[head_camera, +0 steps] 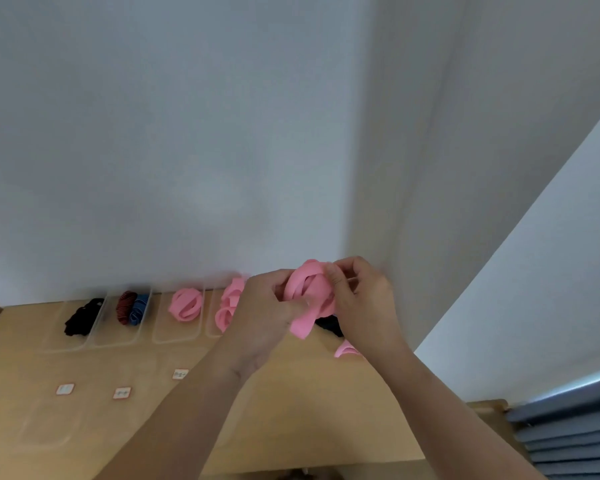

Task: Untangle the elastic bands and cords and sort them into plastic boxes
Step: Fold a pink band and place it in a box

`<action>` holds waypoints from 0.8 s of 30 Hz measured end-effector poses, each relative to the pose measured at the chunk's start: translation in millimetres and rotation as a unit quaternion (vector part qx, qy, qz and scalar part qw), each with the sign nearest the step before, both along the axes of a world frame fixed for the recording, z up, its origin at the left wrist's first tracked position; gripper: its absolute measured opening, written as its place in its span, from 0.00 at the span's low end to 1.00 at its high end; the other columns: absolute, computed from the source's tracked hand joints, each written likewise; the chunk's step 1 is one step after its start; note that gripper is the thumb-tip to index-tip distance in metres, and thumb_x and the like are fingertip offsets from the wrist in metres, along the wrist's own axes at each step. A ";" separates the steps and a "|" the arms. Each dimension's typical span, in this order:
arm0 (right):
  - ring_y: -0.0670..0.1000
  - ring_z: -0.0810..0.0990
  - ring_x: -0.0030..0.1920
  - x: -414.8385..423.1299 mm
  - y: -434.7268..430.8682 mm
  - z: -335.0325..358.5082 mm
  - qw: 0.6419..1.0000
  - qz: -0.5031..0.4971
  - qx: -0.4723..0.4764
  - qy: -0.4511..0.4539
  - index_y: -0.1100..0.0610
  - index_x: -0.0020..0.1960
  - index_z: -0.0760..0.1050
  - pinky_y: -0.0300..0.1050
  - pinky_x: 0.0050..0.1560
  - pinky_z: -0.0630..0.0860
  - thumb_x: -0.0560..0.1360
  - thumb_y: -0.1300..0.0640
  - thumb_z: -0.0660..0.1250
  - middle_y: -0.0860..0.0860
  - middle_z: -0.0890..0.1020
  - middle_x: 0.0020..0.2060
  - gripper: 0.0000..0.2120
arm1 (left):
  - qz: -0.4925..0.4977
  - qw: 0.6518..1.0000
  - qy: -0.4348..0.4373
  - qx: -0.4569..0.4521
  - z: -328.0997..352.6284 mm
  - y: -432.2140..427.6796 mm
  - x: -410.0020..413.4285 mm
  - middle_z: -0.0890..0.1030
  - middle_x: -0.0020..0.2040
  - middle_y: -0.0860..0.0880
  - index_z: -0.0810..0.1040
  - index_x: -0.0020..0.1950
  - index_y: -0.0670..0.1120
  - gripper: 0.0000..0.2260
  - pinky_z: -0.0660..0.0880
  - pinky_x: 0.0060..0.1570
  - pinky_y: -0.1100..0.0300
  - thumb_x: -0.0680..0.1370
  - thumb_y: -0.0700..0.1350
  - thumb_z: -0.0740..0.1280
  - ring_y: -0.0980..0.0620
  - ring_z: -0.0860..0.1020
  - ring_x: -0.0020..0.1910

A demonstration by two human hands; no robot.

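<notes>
Both hands are up in the centre-right of the frame, working a wad of pink elastic band held above the wooden table. The left hand pinches the wad's lower loops, and the right hand curls its fingers around the upper edge. One flat tail of it hangs down between the hands.

Along the wall at centre left runs a row of clear plastic boxes. The first box holds black cords. The second box has a red band beside a blue band. The third box has a pink coil. The fourth box, partly behind the left hand, holds more pink loops.

Below the right hand lie a black tangle and a pink scrap. Small white labels sit at lower left.
</notes>
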State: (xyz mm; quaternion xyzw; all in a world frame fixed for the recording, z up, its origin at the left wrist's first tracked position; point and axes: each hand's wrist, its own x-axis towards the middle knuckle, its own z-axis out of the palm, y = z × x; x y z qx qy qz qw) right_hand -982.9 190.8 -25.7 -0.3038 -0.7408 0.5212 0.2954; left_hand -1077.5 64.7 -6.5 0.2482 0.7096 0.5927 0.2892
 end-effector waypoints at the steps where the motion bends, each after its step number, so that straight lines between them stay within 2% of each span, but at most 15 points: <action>1: 0.43 0.84 0.37 2.4 0.2 1.2 1.000 0.009 -0.026 -0.001 0.54 0.49 0.80 0.42 0.37 0.80 0.82 0.51 0.66 0.44 0.85 0.36 0.08 | -0.003 1.000 0.000 -0.010 -0.1 -2.2 1.6 0.87 0.48 0.43 0.86 0.54 0.46 0.11 0.80 0.55 0.40 0.74 0.34 0.74 0.39 0.85 0.51; 6: 0.51 0.84 0.43 10.5 -6.8 -2.1 0.993 0.035 -0.105 -0.037 0.54 0.51 0.80 0.56 0.38 0.82 0.82 0.47 0.64 0.47 0.85 0.40 0.12 | -0.015 0.999 -0.034 -0.027 -4.5 -15.6 12.1 0.87 0.52 0.44 0.84 0.61 0.42 0.14 0.82 0.54 0.54 0.76 0.32 0.73 0.45 0.85 0.53; 8: 0.52 0.83 0.46 13.1 -9.8 -7.5 0.991 0.048 -0.112 -0.051 0.54 0.52 0.79 0.53 0.39 0.81 0.83 0.47 0.63 0.48 0.84 0.43 0.11 | -0.016 0.999 -0.027 -0.032 -7.7 -18.8 17.2 0.87 0.51 0.44 0.84 0.60 0.42 0.14 0.82 0.51 0.56 0.76 0.32 0.72 0.47 0.85 0.51; 12: 0.44 0.83 0.43 25.1 -7.2 -16.1 0.981 0.162 -0.098 -0.053 0.54 0.56 0.80 0.35 0.31 0.74 0.84 0.52 0.61 0.50 0.86 0.45 0.11 | -0.018 0.998 -0.021 -0.052 -12.6 -27.5 22.8 0.87 0.50 0.43 0.85 0.57 0.41 0.12 0.81 0.50 0.55 0.76 0.31 0.72 0.46 0.85 0.50; 15: 0.42 0.83 0.40 33.2 0.7 -15.2 0.963 0.232 -0.127 -0.043 0.54 0.56 0.83 0.33 0.32 0.75 0.85 0.55 0.61 0.49 0.87 0.43 0.12 | -0.022 0.998 -0.051 -0.035 -13.0 -31.9 23.8 0.86 0.54 0.40 0.83 0.61 0.40 0.16 0.80 0.55 0.49 0.75 0.29 0.72 0.44 0.84 0.54; 18: 0.49 0.87 0.43 28.4 4.5 -9.9 0.946 0.231 -0.228 0.006 0.57 0.57 0.83 0.32 0.28 0.76 0.84 0.61 0.63 0.50 0.88 0.44 0.10 | 0.029 0.995 -0.098 -0.003 -15.1 -30.7 27.1 0.85 0.57 0.41 0.83 0.63 0.41 0.17 0.78 0.62 0.44 0.76 0.30 0.71 0.41 0.82 0.60; 19: 0.51 0.87 0.45 24.6 3.3 -9.3 0.946 0.219 -0.240 0.020 0.56 0.56 0.83 0.33 0.29 0.77 0.83 0.62 0.64 0.51 0.88 0.45 0.09 | 0.066 0.991 -0.114 0.003 -16.8 -29.9 29.2 0.86 0.57 0.42 0.83 0.63 0.41 0.16 0.78 0.63 0.43 0.76 0.31 0.71 0.41 0.82 0.60; 21: 0.51 0.87 0.48 14.4 -3.1 -12.4 0.957 0.184 -0.222 0.033 0.51 0.52 0.83 0.39 0.39 0.82 0.82 0.63 0.65 0.50 0.88 0.45 0.11 | 0.139 0.977 -0.162 0.029 -21.8 -29.3 32.6 0.86 0.57 0.43 0.83 0.61 0.40 0.14 0.79 0.63 0.44 0.76 0.32 0.72 0.41 0.83 0.60; 22: 0.50 0.86 0.49 9.1 -7.7 -15.7 0.964 0.165 -0.203 0.034 0.48 0.50 0.83 0.41 0.45 0.83 0.82 0.63 0.66 0.49 0.88 0.45 0.12 | 0.162 0.969 -0.184 0.044 -24.2 -29.6 34.2 0.86 0.57 0.43 0.83 0.61 0.40 0.14 0.79 0.63 0.46 0.76 0.32 0.72 0.42 0.83 0.60; 24: 0.48 0.85 0.49 -0.9 -18.6 -22.9 0.979 0.133 -0.152 0.025 0.46 0.49 0.81 0.41 0.49 0.81 0.82 0.61 0.66 0.47 0.87 0.45 0.11 | 0.181 0.965 -0.183 0.054 -27.3 -30.7 36.1 0.86 0.57 0.43 0.84 0.60 0.41 0.13 0.78 0.64 0.47 0.75 0.34 0.74 0.42 0.82 0.60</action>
